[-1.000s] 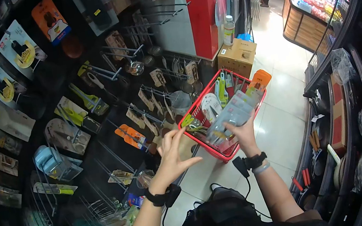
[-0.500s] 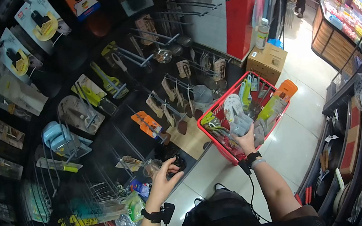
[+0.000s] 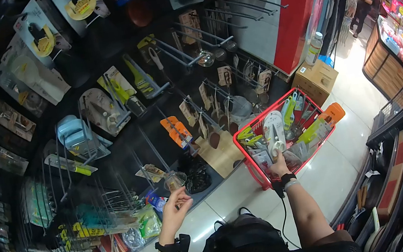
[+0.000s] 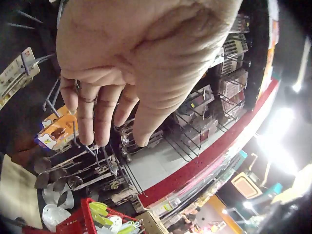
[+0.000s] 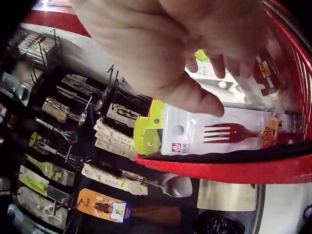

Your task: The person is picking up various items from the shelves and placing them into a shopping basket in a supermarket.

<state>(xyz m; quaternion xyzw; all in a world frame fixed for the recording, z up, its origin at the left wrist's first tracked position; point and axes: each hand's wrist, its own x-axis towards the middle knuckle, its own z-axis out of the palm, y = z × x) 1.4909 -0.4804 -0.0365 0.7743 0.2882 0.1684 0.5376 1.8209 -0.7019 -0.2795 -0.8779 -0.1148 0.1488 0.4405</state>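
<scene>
My right hand (image 3: 279, 165) is down inside the red shopping basket (image 3: 257, 174), near its front wall. In the right wrist view its thumb lies over a packaged fork (image 5: 224, 134) and its fingers reach down among the packs, relaxed. A carded pair of scissors (image 3: 276, 135) sits just beyond the fingers. Green-handled tools (image 3: 290, 112) and clear plastic packaging (image 3: 298, 153) lie in the basket too. My left hand (image 3: 175, 206) hovers before the shelf, loosely bent and holding nothing; a clear container (image 3: 174, 179) on the shelf is nearest to it.
Hooks with carded kitchen tools fill the wall at left, such as an orange-carded utensil (image 3: 177, 131). A cardboard box (image 3: 315, 79) carrying a bottle (image 3: 314, 48) stands behind the basket. Pans line the right shelf (image 3: 402, 162). A person (image 3: 364, 5) stands far off in the aisle.
My right hand has lowered the clear plastic package into the basket and let it go. My left hand has dropped away from the basket, its fingers now more bent. The view has swung left.
</scene>
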